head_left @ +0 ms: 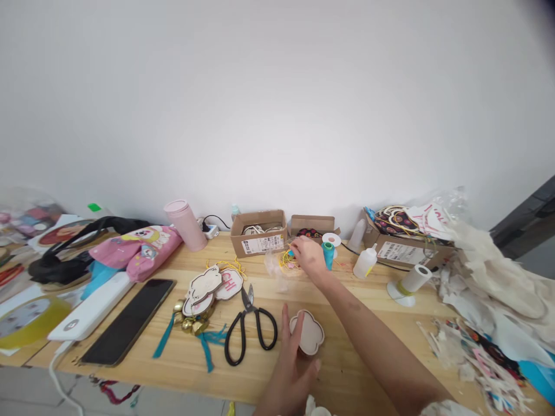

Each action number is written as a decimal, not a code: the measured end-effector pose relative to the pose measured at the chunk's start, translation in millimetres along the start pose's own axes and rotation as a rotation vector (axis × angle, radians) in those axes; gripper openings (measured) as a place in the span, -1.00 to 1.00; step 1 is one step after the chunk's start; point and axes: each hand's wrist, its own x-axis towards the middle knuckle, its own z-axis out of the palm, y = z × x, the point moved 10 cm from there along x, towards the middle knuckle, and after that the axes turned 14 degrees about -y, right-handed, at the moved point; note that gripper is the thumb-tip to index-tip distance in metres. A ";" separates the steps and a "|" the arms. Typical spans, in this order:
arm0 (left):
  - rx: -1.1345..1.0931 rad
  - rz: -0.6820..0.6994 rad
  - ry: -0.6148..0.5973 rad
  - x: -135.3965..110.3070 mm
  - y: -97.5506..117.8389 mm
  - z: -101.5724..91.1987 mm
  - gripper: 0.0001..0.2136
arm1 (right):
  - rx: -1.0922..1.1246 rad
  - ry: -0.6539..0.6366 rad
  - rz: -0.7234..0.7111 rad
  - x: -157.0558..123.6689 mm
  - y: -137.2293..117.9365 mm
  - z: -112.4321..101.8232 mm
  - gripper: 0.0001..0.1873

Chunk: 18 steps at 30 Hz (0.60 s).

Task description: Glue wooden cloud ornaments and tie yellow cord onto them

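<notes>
A cream, flower-shaped padded piece (311, 331) with a dark outline lies at the table's front. My left hand (289, 361) is beside it, fingers stretched and apart, the fingertips at its left edge. Further back, my right hand (307, 255) reaches in over some yellow cord (286, 263) and a clear plastic bag (276, 270). Its fingertips are pinched together; what is between them is too small to make out. A spool of teal thread (328, 254) stands just right of that hand. Black-handled scissors (248, 315) lie with blades parted, left of my left hand.
More cream shaped pieces (204, 284) with brass bells (187, 325) and teal ribbons lie left. Behind are cardboard boxes (259, 232) and a pink tumbler (185, 225). A glue bottle (365, 263), a roll (414, 280) and fabric scraps (481, 364) are right; a phone (129, 320) lies left.
</notes>
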 end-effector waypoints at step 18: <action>-0.056 -0.015 0.005 0.6 -10.3 -7.3 -0.53 | 0.329 0.402 -0.359 41.4 -41.1 -240.3 -0.76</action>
